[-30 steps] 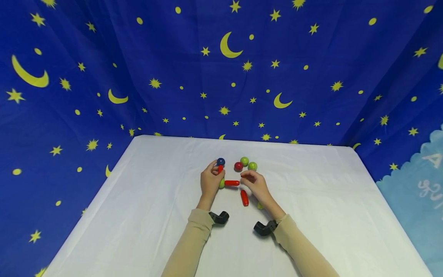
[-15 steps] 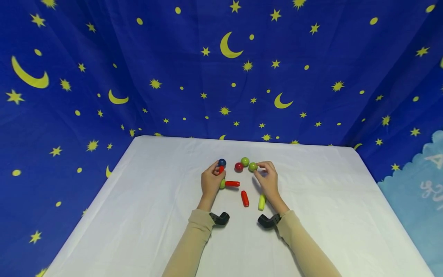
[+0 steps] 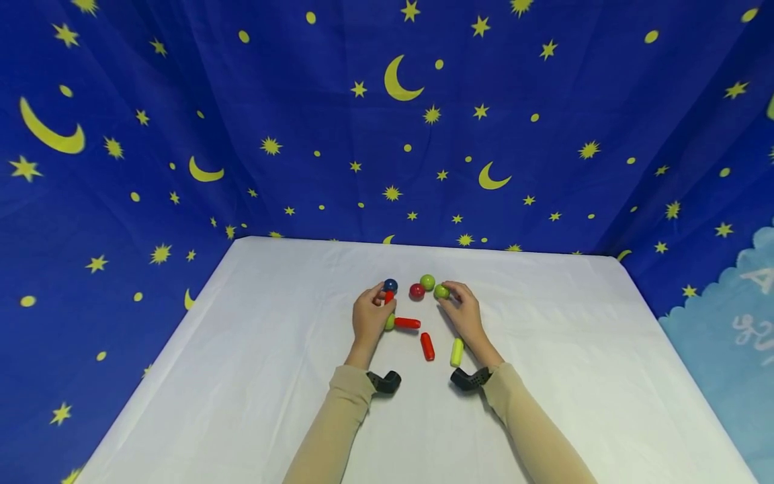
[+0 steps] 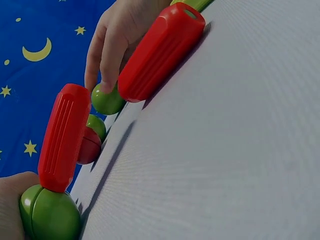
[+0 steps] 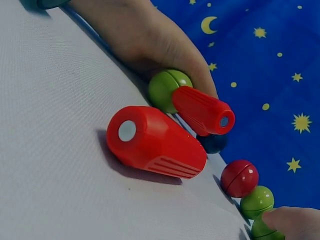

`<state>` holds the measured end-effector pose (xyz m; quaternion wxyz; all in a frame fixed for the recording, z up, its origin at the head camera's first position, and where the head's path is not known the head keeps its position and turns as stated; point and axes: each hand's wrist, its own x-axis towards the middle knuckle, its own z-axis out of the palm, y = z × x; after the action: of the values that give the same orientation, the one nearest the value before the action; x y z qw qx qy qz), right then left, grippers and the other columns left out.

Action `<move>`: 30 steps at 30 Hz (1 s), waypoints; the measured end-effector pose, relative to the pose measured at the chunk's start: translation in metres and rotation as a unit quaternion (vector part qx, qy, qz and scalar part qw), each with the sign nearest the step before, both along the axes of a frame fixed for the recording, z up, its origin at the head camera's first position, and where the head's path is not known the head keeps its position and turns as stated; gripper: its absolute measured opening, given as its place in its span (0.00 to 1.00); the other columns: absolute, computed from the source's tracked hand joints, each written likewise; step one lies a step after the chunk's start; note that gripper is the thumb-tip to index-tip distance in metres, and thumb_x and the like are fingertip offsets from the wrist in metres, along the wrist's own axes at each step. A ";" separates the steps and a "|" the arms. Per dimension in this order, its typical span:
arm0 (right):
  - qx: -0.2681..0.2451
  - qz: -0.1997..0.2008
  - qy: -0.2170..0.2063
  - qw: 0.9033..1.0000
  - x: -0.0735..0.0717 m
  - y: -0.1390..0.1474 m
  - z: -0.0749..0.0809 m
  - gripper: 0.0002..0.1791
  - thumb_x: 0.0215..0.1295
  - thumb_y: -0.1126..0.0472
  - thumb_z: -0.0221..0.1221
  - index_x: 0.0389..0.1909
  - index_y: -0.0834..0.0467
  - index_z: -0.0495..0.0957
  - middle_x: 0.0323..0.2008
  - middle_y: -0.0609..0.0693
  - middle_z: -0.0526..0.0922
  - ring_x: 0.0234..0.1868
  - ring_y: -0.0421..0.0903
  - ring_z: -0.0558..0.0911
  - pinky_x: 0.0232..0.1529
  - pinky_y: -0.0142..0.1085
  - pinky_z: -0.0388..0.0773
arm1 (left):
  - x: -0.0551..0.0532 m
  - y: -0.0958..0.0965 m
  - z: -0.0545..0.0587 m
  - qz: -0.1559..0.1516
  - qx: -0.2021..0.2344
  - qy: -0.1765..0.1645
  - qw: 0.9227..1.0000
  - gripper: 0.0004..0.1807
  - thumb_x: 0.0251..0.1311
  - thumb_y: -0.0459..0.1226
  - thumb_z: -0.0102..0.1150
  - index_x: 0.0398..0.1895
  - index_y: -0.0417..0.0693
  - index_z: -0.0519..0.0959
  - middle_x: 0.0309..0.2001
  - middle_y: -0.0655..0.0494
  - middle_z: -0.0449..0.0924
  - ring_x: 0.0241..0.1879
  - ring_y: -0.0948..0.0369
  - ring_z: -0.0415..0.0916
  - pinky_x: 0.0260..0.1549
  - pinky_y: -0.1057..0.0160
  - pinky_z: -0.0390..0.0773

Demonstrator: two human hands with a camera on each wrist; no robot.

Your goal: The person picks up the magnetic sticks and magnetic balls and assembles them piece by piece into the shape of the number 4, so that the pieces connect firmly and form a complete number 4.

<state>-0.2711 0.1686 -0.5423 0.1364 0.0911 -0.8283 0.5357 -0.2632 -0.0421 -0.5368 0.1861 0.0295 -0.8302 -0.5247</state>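
My left hand (image 3: 367, 324) grips a short red rod (image 3: 389, 296) with a blue ball (image 3: 390, 285) at its far end. By the palm, a green ball (image 3: 390, 323) joins this piece, and a second red rod (image 3: 408, 323) sticks out of it to the right, as the left wrist view confirms with the rod (image 4: 65, 137) set in the ball (image 4: 50, 215). My right hand (image 3: 464, 312) pinches another green ball (image 3: 442, 292) between thumb and fingers, at the table. Part of the gripped rod is hidden by the left fingers.
Beside the pinched ball sit a red ball (image 3: 416, 292) and a green ball (image 3: 427, 282). A loose red rod (image 3: 427, 347) and a yellow-green rod (image 3: 457, 352) lie nearer. A starry blue curtain (image 3: 338, 121) stands behind the white table (image 3: 272, 323).
My right hand has moved from beside the joined red rod to the far-right green ball and now pinches it. My left hand, with its joined piece, has shifted slightly right.
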 end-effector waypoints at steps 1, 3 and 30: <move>0.001 -0.004 -0.005 1.000 0.000 0.000 0.000 0.20 0.60 0.67 0.61 0.54 0.64 0.75 0.55 0.61 0.76 0.59 0.57 0.74 0.62 0.51 0.69 | 0.000 0.000 0.000 0.000 -0.002 0.000 1.000 0.24 0.47 0.35 0.68 0.52 0.41 0.81 0.34 0.49 0.82 0.32 0.60 0.72 0.33 0.68 0.71; 0.000 -0.010 -0.013 1.000 0.001 -0.001 -0.001 0.20 0.59 0.67 0.61 0.54 0.64 0.74 0.54 0.61 0.77 0.59 0.56 0.74 0.63 0.49 0.69 | -0.001 0.001 -0.002 0.002 -0.003 -0.005 1.000 0.24 0.47 0.35 0.68 0.52 0.42 0.81 0.34 0.49 0.82 0.32 0.60 0.72 0.33 0.67 0.71; -0.030 -0.038 -0.031 0.998 0.023 -0.010 0.006 0.22 0.55 0.68 0.65 0.52 0.65 0.74 0.50 0.60 0.77 0.49 0.54 0.77 0.48 0.36 0.72 | -0.001 0.000 0.001 0.009 -0.004 -0.005 1.000 0.23 0.46 0.35 0.68 0.51 0.41 0.81 0.33 0.49 0.82 0.31 0.59 0.72 0.32 0.68 0.70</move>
<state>-0.2479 0.1584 -0.5367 0.1334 0.0390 -0.8186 0.5573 -0.2643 -0.0424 -0.5357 0.1870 0.0387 -0.8326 -0.5199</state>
